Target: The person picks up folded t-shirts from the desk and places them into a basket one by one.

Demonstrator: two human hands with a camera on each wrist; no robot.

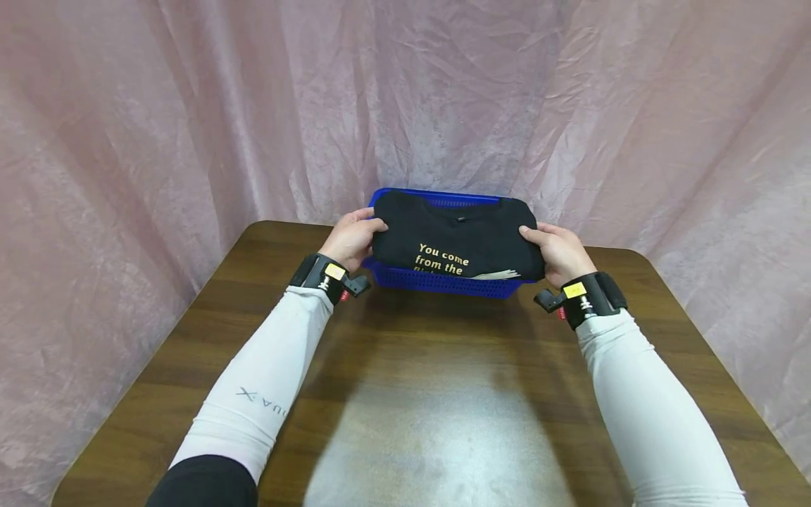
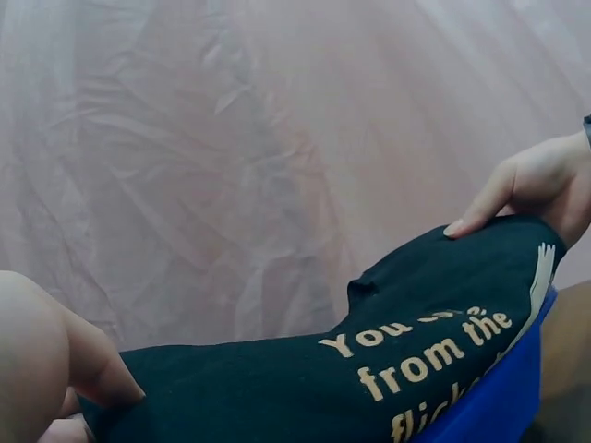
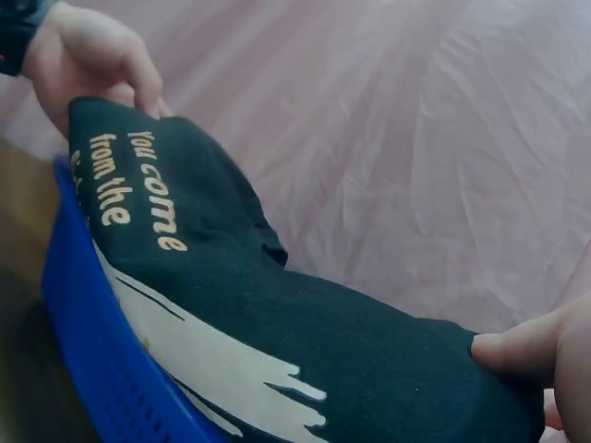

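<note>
A folded black T-shirt (image 1: 453, 236) with yellowish lettering and a pale printed shape lies over a blue perforated plastic basket (image 1: 437, 282). My left hand (image 1: 351, 238) pinches the shirt's left end, thumb on top. At the opposite end my right hand (image 1: 560, 252) grips the cloth the same way, its thumb pressed on the upper face. The right wrist view shows the shirt (image 3: 249, 286) stretched between both hands, with the basket wall (image 3: 102, 341) below it. In the left wrist view the neckline edge dips in the middle. The cloth hides the basket's inside.
The basket stands near the far edge of a brown wooden table (image 1: 443, 394). Pink draped cloth (image 1: 443, 98) hangs close behind the table and along its sides. A bright glare lies on the near part of the tabletop.
</note>
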